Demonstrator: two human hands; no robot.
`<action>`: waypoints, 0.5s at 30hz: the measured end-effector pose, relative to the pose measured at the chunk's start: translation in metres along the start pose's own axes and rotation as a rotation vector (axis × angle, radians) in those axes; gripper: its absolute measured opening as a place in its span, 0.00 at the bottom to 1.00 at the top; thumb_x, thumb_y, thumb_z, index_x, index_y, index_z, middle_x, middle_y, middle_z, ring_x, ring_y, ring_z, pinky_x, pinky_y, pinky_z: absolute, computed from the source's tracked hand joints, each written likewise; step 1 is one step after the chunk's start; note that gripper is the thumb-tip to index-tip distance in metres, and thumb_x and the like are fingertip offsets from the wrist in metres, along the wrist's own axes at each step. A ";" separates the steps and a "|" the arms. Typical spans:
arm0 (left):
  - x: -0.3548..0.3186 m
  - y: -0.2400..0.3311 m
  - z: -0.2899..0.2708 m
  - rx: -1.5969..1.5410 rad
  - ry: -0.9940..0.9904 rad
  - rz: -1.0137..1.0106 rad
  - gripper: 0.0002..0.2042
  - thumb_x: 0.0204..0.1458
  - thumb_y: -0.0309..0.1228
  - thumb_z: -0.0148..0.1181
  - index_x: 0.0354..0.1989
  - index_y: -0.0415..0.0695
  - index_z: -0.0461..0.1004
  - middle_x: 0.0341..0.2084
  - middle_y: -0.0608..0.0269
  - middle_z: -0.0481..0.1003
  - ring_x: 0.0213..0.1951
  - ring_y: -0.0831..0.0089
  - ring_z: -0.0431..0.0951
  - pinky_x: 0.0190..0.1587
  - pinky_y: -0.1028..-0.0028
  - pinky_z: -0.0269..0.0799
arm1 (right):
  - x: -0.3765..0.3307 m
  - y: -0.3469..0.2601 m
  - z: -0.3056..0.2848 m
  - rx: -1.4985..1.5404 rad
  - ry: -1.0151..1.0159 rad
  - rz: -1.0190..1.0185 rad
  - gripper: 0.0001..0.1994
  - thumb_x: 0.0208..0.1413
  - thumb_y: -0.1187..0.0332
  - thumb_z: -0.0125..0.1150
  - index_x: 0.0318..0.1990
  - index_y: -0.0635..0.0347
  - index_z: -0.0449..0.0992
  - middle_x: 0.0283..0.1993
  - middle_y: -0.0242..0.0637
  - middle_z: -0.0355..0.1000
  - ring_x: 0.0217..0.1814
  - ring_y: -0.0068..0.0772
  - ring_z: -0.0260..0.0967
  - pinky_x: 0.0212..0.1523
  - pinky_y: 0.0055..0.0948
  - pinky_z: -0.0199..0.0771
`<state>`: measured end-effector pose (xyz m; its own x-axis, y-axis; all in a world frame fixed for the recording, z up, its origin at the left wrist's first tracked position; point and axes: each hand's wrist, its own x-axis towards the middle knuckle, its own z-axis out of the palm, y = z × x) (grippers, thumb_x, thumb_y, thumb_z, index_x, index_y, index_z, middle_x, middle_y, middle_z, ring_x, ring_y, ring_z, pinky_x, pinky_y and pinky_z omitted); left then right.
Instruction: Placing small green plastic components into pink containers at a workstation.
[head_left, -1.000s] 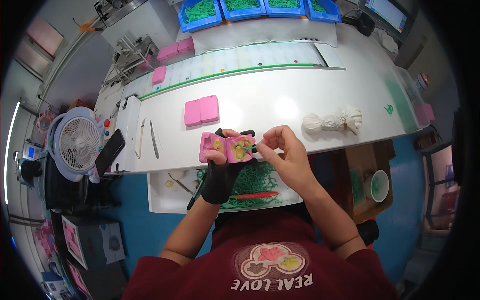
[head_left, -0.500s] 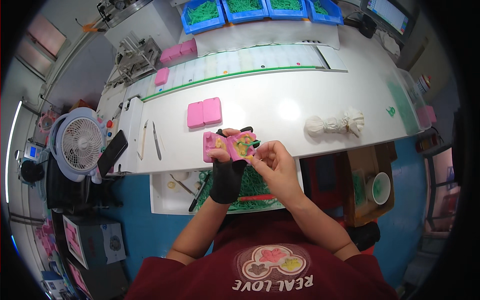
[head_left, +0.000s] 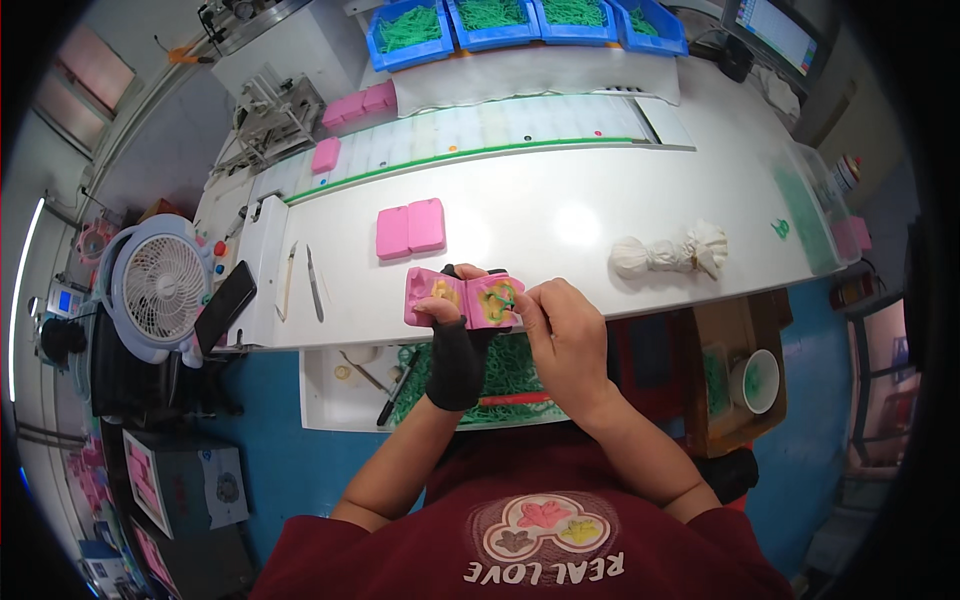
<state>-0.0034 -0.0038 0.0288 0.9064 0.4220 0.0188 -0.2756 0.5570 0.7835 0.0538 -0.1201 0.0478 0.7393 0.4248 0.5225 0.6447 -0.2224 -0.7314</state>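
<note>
My left hand (head_left: 456, 355), in a black fingerless glove, is closed round a pink two-part mould (head_left: 417, 287) that lies open like a book. Its thumb presses on the left half, and yellowish hollows show in both halves. A thin, curly green piece (head_left: 504, 298) sits in the right half. My right hand (head_left: 575, 335) is bare, with thumb and fingers drawn together at that half's right edge, beside the green piece. What its fingertips pinch is hidden.
Two closed pink moulds (head_left: 410, 229) lie on the white table, with a scalpel (head_left: 315, 284) to their left. A tied white cloth bundle (head_left: 668, 252) lies to the right. Below the table edge, an open drawer (head_left: 325, 405) holds green pieces. Blue bins (head_left: 410, 48) line the back.
My right hand has turned over, its back now upward, and its fingertips have shifted up along the mould's right edge. The green piece sits differently in the right half, which has tilted slightly.
</note>
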 end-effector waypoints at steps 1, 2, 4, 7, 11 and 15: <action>0.001 -0.002 0.000 -0.057 0.038 0.014 0.39 0.49 0.69 0.47 0.51 0.43 0.57 0.44 0.63 0.62 0.50 0.71 0.66 0.55 0.68 0.63 | 0.000 -0.001 0.000 0.001 -0.001 -0.002 0.09 0.58 0.70 0.57 0.28 0.64 0.70 0.23 0.44 0.65 0.26 0.46 0.64 0.25 0.40 0.63; 0.001 -0.003 0.000 -0.057 0.038 0.017 0.39 0.49 0.69 0.47 0.51 0.43 0.57 0.44 0.63 0.62 0.50 0.71 0.66 0.55 0.68 0.63 | -0.001 -0.001 0.000 -0.040 0.013 -0.044 0.08 0.57 0.71 0.58 0.27 0.63 0.70 0.24 0.43 0.65 0.26 0.46 0.65 0.25 0.41 0.64; 0.002 -0.003 0.001 -0.160 0.054 0.016 0.37 0.50 0.68 0.47 0.50 0.43 0.58 0.45 0.63 0.62 0.51 0.72 0.64 0.54 0.69 0.64 | -0.001 -0.002 0.000 -0.081 0.028 -0.088 0.07 0.55 0.72 0.59 0.27 0.62 0.70 0.24 0.42 0.65 0.27 0.45 0.65 0.25 0.41 0.64; 0.006 -0.007 -0.006 -0.168 -0.011 0.004 0.36 0.53 0.67 0.44 0.50 0.42 0.60 0.44 0.61 0.63 0.49 0.71 0.67 0.52 0.70 0.65 | -0.001 -0.003 0.001 -0.118 0.068 -0.147 0.06 0.54 0.74 0.60 0.27 0.62 0.70 0.25 0.42 0.65 0.27 0.44 0.65 0.25 0.40 0.65; 0.002 -0.002 0.003 0.032 0.051 0.022 0.37 0.53 0.68 0.37 0.51 0.44 0.61 0.41 0.60 0.70 0.45 0.71 0.72 0.49 0.68 0.70 | 0.000 -0.002 0.002 -0.143 0.102 -0.226 0.06 0.53 0.74 0.61 0.28 0.62 0.70 0.25 0.40 0.65 0.27 0.42 0.66 0.25 0.39 0.65; 0.002 -0.004 0.002 0.076 0.080 0.030 0.37 0.53 0.69 0.37 0.51 0.44 0.61 0.41 0.60 0.70 0.44 0.71 0.72 0.48 0.70 0.69 | -0.001 -0.004 0.000 -0.143 0.107 -0.232 0.05 0.52 0.75 0.61 0.28 0.62 0.70 0.25 0.40 0.65 0.26 0.42 0.66 0.25 0.39 0.66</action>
<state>-0.0002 -0.0068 0.0274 0.8688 0.4951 -0.0049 -0.2742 0.4892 0.8279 0.0507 -0.1198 0.0500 0.5803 0.3859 0.7172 0.8142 -0.2546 -0.5218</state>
